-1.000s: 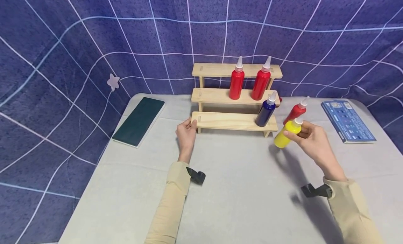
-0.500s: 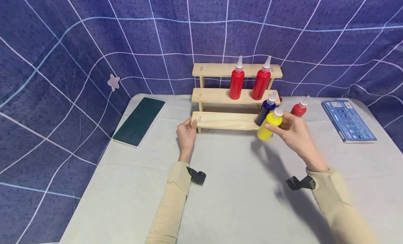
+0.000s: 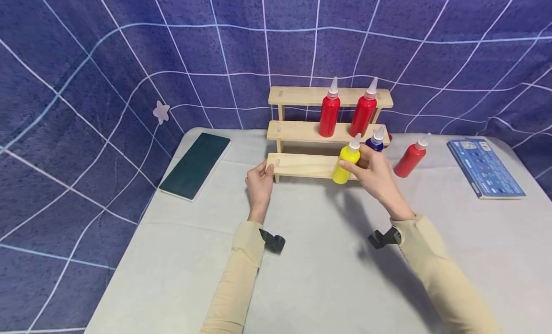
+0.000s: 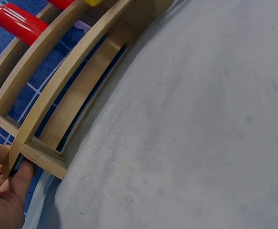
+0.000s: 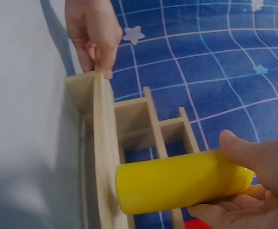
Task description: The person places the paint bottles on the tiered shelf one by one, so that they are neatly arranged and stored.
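A three-tier wooden stand [image 3: 297, 164] is near the table's back edge. My left hand [image 3: 260, 184] pinches the left end of its lowest step between thumb and fingers. In my right hand [image 3: 379, 178] is a yellow squeeze bottle [image 3: 344, 165] with a white nozzle, gripped near its top and slightly tilted. Its base is at the lowest step; whether it touches the wood I cannot tell. Partly behind my right fingers, a dark blue bottle [image 3: 373, 144] is on that step's right end. Two red bottles, one left [image 3: 329, 117] and one right [image 3: 363, 116], occupy the middle step.
Another red bottle [image 3: 409, 160] is on the table right of the stand. A dark green notebook [image 3: 195, 166] lies at the left, and a blue flat box or book [image 3: 486, 168] at the far right. A blue curtain [image 3: 224, 51] hangs behind the white-covered table [image 3: 310, 267].
My right hand has carried the yellow bottle leftward and slightly up, from beside the loose red bottle to the lowest step, passing before the blue bottle. The left hand keeps its grip on the stand.
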`<action>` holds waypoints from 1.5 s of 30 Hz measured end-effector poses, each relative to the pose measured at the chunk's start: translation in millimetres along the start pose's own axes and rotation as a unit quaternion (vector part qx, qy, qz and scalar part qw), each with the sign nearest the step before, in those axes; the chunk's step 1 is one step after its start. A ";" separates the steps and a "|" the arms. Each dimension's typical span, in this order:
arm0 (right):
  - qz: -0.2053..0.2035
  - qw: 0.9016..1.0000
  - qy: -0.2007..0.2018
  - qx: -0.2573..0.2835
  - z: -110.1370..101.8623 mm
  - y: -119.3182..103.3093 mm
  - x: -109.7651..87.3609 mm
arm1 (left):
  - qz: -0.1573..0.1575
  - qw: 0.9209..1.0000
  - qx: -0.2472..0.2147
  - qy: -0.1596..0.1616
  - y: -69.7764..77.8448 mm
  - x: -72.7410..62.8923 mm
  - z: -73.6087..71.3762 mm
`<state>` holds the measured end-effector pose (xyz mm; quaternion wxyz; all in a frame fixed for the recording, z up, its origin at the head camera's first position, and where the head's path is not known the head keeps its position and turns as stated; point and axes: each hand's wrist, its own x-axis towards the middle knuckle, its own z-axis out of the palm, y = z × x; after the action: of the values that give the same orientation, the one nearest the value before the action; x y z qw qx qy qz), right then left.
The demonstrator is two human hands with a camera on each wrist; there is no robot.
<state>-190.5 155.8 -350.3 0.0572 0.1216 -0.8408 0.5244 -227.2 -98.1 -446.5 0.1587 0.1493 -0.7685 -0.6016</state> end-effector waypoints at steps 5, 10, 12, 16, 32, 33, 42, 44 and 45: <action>0.003 1.000 0.004 0.006 9.0 5.0 7.8 | 0.005 1.000 -0.002 0.002 -1.4 -1.8 1.2; 0.004 1.000 0.015 -0.016 11.6 7.8 13.3 | 0.010 1.000 -0.004 -0.001 -1.8 -2.1 1.4; 0.002 1.000 0.016 -0.022 11.9 8.3 15.6 | 0.011 1.000 -0.004 0.001 -1.6 -1.7 1.1; 0.005 0.999 0.017 -0.029 12.1 8.7 20.1 | 0.011 1.000 -0.001 0.003 0.2 -1.3 0.4; 0.013 0.998 0.018 -0.052 14.7 10.5 23.3 | 0.008 1.000 -0.007 -0.004 -0.4 -0.7 1.0; 0.014 0.998 0.018 -0.057 14.4 10.1 22.9 | 0.009 1.000 -0.008 -0.003 -0.6 -0.7 1.2; -0.014 0.999 0.025 -0.024 4.6 -5.5 12.9 | 0.008 1.000 -0.005 0.001 -1.7 -1.5 1.0; -0.019 0.999 0.024 -0.026 0.6 -12.0 9.7 | 0.009 1.000 -0.009 0.000 -1.5 -1.0 0.9; -0.022 0.999 0.024 -0.026 -1.5 -15.3 8.1 | 0.010 1.000 -0.008 0.001 -1.3 -0.7 0.9</action>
<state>-194.3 149.6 -334.6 0.0920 0.1261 -0.8495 0.5040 -226.9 -97.3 -448.0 0.1663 0.1409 -0.7652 -0.6057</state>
